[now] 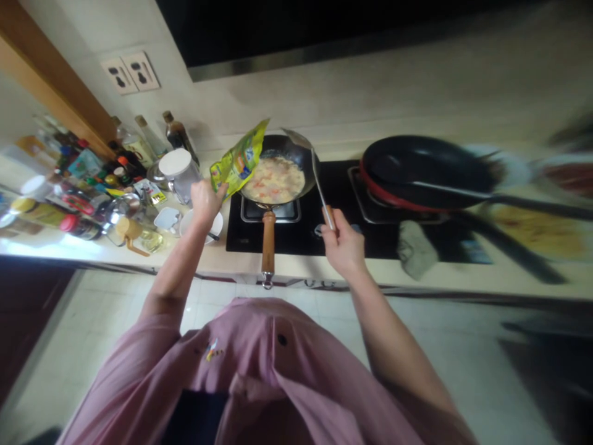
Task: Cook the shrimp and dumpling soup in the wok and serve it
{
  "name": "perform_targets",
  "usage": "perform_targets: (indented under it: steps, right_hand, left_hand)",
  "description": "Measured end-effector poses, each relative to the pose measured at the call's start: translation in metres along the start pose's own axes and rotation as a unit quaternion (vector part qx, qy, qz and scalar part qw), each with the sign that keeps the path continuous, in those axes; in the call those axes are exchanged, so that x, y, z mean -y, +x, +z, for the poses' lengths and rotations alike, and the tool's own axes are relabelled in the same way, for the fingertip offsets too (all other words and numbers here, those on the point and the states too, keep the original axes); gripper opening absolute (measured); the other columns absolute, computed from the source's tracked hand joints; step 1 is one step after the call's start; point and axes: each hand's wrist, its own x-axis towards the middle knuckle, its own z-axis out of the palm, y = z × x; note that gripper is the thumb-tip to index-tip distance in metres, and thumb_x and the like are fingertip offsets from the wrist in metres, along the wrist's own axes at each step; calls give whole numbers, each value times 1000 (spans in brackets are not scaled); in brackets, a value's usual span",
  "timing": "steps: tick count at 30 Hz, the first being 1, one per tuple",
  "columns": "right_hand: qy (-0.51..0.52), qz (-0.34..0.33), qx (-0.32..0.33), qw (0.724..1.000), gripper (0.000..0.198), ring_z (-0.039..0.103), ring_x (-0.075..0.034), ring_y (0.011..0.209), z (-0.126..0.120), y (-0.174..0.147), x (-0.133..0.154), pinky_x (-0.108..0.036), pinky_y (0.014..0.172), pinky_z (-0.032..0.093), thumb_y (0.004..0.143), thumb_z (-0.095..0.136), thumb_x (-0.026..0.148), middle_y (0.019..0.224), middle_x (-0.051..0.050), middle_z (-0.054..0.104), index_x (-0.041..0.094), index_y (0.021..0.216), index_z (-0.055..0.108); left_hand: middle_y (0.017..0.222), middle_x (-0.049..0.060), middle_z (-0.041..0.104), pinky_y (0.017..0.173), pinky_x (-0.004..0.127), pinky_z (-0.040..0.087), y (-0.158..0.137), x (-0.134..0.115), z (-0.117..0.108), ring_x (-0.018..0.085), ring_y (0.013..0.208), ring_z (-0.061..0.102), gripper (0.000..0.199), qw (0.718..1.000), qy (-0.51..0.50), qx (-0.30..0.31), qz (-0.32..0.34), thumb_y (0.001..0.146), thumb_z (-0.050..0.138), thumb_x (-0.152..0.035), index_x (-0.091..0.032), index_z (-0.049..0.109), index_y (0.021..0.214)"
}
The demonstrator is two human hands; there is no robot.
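The left hand (pixel 207 199) was clamped on a yellow-green printed plastic bag (pixel 241 157), slanting across the black wok's (pixel 303 165) left rim. Well apart from it, the right hand (pixel 343 247) gripped a metal spatula with a wooden handle (pixel 317 173), its head by the far right rim. The wok, holding pale, orange-flecked food (pixel 274 180), sat toward the black glass cooktop's (pixel 340 185) left edge, its handle jutting past the worktop's (pixel 365 273) front edge.

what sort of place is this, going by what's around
Most likely a home kitchen: a wok of food sits on a black cooktop, with seasoning bottles crowded on the counter to the left.
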Motion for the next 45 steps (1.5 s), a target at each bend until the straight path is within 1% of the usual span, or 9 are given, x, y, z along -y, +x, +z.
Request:
perform_targets:
  steps: [5,14,19,24,28,33,38,42,45]
  right_hand:
    - [-1,-8,10,1000,69,61,-23,65,1,0,-1,-35,70,50,88,42,48,84,-14,72,4,140,57]
    - [0,-4,7,1000,70,61,-23,63,6,1,-5,-35,69,51,87,42,48,84,-15,73,4,138,59]
    - [0,-1,17,1000,71,63,-24,66,7,2,-4,-36,71,51,87,42,48,89,-18,73,2,138,58]
    - [-1,-6,4,1000,68,62,-23,65,8,0,-5,-36,69,51,88,43,48,86,-16,73,4,138,59]
    - [-1,-3,14,1000,68,60,-22,62,7,0,-4,-35,68,50,88,42,47,83,-14,72,5,139,59]
    - [3,-13,11,1000,66,59,-21,63,5,-1,-3,-34,68,50,89,43,47,83,-13,72,7,138,59]
    - [2,-10,7,1000,67,59,-20,61,4,-2,-3,-33,67,49,89,42,47,80,-12,71,6,139,58]
    - [-2,-11,16,1000,66,60,-21,62,2,-3,-2,-33,68,49,89,43,46,82,-13,71,6,139,58]
    - [-2,-11,13,1000,66,60,-22,63,3,-1,-4,-35,69,50,89,42,47,83,-13,71,6,139,58]
  left_hand:
    - [94,18,75,94,42,53,-13,4,0,32,94,71,38,1000,0,-15,-4,82,58,-42,-9,71,96]
    - [96,18,74,92,40,53,-25,8,-9,32,96,71,35,999,43,2,-12,85,61,-39,-6,71,96]
    - [90,18,74,91,40,53,-30,6,-10,32,94,72,29,998,49,34,-16,85,62,-33,-6,71,92]
    - [93,14,74,90,39,53,-33,7,-12,30,95,71,31,1000,9,-15,-11,84,62,-42,-12,69,91]
    - [90,15,73,94,41,51,-31,6,-9,32,98,70,32,1000,17,14,-8,83,61,-41,-10,68,89]
    - [94,15,71,99,42,50,-23,-2,-12,32,104,68,34,1000,10,-7,-2,84,60,-43,-12,68,95]
    - [97,18,73,99,45,50,-10,-3,-7,34,103,69,36,998,42,34,9,82,59,-43,-11,69,95]
    - [95,16,73,100,44,50,1,0,-2,32,101,69,35,999,26,-4,27,83,59,-44,-13,70,94]
    - [92,16,73,100,43,49,8,1,2,32,100,69,32,999,17,2,30,81,61,-41,-13,71,91]
